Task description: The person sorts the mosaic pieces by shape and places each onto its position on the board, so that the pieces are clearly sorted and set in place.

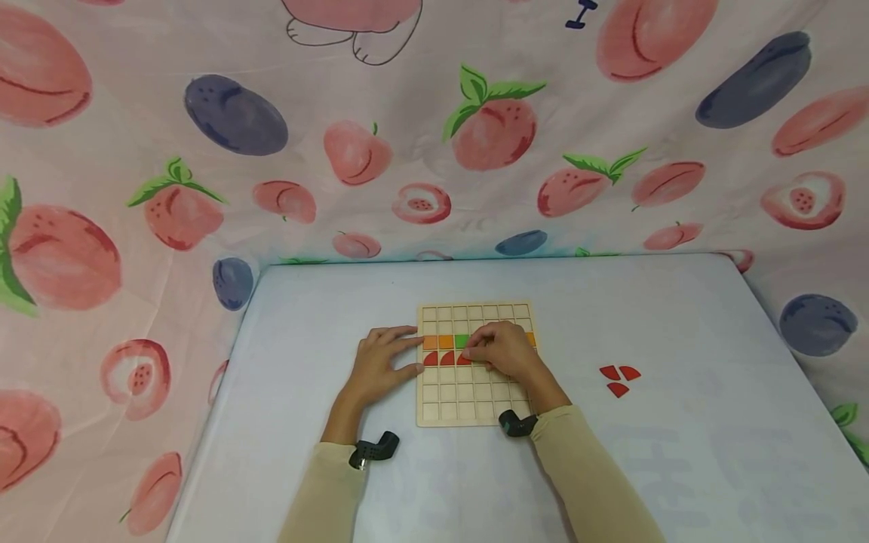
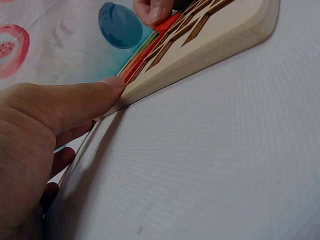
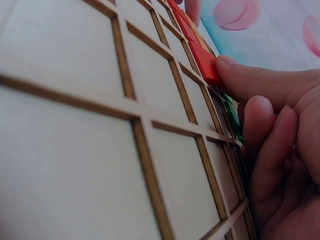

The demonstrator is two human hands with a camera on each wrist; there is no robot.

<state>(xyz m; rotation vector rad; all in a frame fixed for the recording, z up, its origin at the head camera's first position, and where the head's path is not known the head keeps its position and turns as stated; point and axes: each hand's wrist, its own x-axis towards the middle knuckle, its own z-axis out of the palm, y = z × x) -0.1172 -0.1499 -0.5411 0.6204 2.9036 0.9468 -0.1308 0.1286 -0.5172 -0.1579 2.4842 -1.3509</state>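
A square wooden grid board [image 1: 468,412] lies on the white table. My left hand [image 1: 375,363] is at its left edge, fingers extended, with the thumb against the rim in the left wrist view. Over the middle of the board, my right hand [image 1: 504,351] pinches a red quarter-circle piece [image 3: 204,62] at the third cell of a row, thumb on its edge and the other fingers curled. Two like red pieces [image 1: 431,360] sit in the cells to its left. Above them runs a row with orange squares [image 1: 445,342] and a green square [image 1: 461,342], partly hidden by the right hand.
Three loose red quarter-circle pieces [image 1: 618,390] lie on the table [image 1: 706,332] to the right of the board. Behind the table hangs a fruit-print cloth [image 1: 407,83], which also covers both sides. Each wrist wears a black camera mount [image 1: 375,449].
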